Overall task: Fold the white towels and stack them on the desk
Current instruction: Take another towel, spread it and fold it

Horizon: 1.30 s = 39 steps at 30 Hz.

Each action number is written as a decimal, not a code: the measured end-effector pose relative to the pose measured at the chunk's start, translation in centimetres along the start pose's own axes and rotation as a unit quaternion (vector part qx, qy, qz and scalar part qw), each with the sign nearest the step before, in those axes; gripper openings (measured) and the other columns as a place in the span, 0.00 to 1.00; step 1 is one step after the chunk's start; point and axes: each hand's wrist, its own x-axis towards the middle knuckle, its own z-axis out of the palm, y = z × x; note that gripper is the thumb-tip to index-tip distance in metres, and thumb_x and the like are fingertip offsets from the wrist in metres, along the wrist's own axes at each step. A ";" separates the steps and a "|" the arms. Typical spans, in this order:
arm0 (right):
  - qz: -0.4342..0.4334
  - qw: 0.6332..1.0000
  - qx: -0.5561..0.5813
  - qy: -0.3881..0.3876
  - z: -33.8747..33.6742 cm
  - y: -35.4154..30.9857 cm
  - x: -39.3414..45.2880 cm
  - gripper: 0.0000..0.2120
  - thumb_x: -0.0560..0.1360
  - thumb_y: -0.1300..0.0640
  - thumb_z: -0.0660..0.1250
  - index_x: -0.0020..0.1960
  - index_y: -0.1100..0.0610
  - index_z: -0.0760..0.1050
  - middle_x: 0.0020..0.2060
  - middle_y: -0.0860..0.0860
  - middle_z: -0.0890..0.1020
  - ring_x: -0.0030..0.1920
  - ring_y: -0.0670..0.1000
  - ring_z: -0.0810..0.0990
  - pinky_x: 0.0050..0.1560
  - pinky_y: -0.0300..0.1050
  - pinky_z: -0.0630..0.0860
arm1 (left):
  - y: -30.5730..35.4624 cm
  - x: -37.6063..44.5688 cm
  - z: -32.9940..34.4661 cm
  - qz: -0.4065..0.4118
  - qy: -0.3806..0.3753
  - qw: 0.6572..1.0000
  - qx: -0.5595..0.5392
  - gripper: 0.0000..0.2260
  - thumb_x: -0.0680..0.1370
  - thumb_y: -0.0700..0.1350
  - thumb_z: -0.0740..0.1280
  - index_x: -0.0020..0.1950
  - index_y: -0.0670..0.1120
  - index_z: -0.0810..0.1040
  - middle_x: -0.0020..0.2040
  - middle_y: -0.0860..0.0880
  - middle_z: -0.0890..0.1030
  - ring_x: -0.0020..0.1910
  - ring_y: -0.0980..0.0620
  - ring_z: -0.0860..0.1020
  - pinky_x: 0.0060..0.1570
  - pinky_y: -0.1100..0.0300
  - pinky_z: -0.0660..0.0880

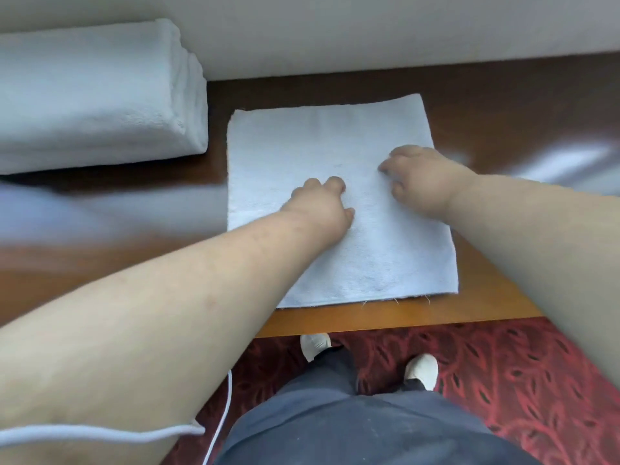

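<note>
A: Nearest the lens, the left forearm crosses from seven o'clock; what is its grip doing?

B: The left hand rests knuckles-up on the white towel, fingers curled under. Whether they pinch cloth I cannot tell. The right hand, at three o'clock from it, does likewise. I'd judge both are gathering the middle for a fold.

A: And the towel itself?

B: Flat on the tabletop, thin, finely ribbed, with loose threads at its six o'clock edge, which lies near the tabletop's front edge, within easy reach.

A: The finished ones?

B: A thick folded stack at ten o'clock, well apart, leaving working room.
</note>
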 end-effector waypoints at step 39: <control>-0.028 0.996 -0.010 0.088 9.1 14.5 -15.6 0.25 0.81 0.42 0.57 0.76 0.50 0.64 0.77 0.49 0.63 0.76 0.53 0.59 0.75 0.50 0.59 | -2.1 -11.1 8.9 -0.029 0.128 0.988 0.076 0.18 0.82 0.56 0.59 0.69 0.52 0.71 0.71 0.52 0.68 0.67 0.48 0.70 0.62 0.54 0.70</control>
